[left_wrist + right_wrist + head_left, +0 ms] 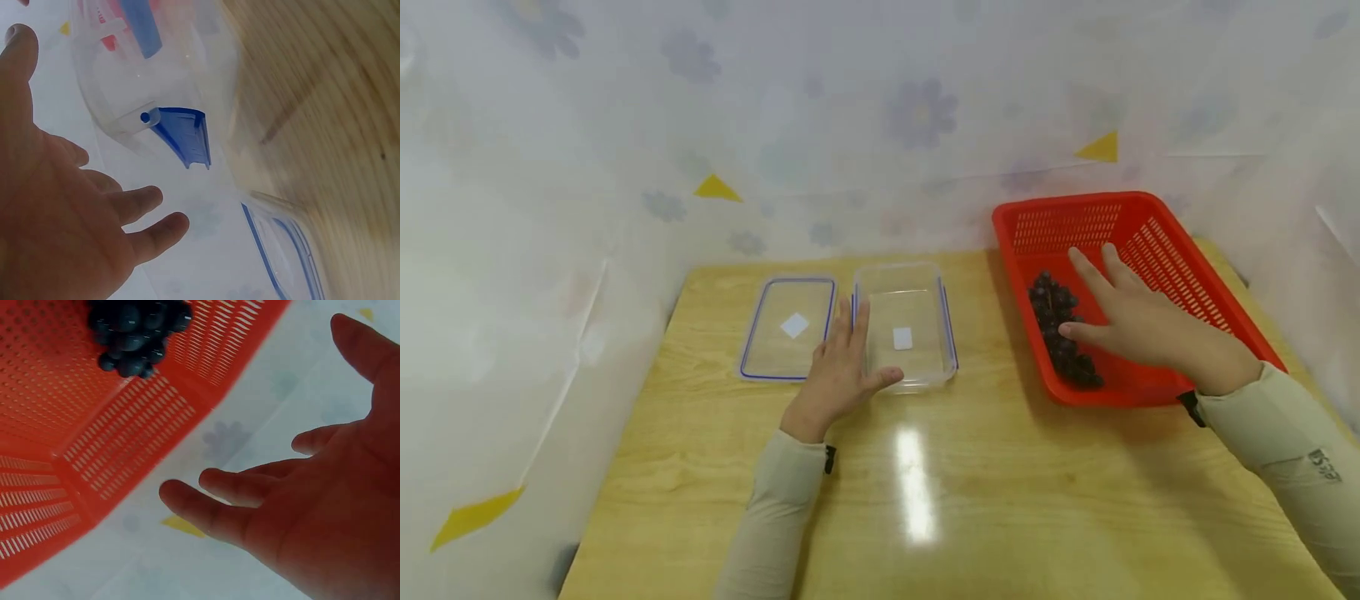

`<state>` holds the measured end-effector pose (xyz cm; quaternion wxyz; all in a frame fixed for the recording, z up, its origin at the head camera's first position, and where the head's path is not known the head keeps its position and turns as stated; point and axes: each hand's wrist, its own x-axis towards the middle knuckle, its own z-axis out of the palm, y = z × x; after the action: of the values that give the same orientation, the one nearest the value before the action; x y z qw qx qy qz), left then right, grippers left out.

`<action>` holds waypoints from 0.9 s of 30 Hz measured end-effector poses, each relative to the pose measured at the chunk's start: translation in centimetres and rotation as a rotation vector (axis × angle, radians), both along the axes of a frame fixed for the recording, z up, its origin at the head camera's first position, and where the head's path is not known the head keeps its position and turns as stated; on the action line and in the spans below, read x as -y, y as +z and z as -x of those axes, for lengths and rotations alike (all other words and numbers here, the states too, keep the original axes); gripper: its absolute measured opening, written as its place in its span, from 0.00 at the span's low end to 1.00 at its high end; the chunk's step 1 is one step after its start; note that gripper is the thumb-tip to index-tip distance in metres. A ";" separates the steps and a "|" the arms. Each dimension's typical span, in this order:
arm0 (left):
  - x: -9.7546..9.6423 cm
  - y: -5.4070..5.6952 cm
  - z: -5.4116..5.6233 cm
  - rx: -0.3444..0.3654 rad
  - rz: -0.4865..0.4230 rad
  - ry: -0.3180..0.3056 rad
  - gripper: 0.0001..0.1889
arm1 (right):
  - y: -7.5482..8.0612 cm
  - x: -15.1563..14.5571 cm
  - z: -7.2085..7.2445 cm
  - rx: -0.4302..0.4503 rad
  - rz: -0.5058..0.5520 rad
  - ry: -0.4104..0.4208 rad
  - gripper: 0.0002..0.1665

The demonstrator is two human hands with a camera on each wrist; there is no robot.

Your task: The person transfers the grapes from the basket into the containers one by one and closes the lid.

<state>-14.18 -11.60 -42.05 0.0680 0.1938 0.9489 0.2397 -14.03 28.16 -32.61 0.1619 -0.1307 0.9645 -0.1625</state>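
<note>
A bunch of dark grapes (1051, 310) lies along the left side inside a red plastic basket (1075, 202). My right hand (1138, 327) hovers over the basket with its fingers spread, and the right wrist view shows the hand (306, 506) apart from the grapes (132, 339). Toward the middle of the table is a clear plastic container (901, 302), its blue latches (182, 134) hanging down in the left wrist view. Left of it lies its clear lid (775, 354) with a blue seal. My left hand (837, 373), fingers extended, is held near the container's left side, gripping nothing.
The wooden table (1000, 500) reaches back to a flowered white sheet (850, 100), which also covers the sides. Yellow tape pieces (1101, 148) are stuck on the sheet. White labels (794, 325) show on the lid and the container.
</note>
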 end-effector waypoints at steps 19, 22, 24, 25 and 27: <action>1.3 -0.7 -1.8 0.155 0.008 0.037 0.69 | -1.4 1.6 2.2 0.258 0.007 0.092 0.65; 2.0 -0.7 -2.2 0.150 0.008 0.047 0.67 | -1.9 2.4 2.7 0.260 -0.020 0.099 0.64; 2.3 -0.8 -2.3 0.145 0.003 0.046 0.66 | -2.2 2.8 2.9 0.272 -0.022 0.095 0.66; 2.4 -0.9 -2.3 0.139 -0.002 0.043 0.65 | -2.3 3.0 2.9 0.287 -0.019 0.089 0.67; 2.6 -0.9 -2.3 0.135 -0.011 0.037 0.64 | -2.6 3.2 2.9 0.310 -0.016 0.082 0.71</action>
<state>-11.87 -14.17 -43.00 0.1261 0.1598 0.9443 0.2584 -16.98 24.93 -35.24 0.3163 -0.1419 0.9231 -0.1664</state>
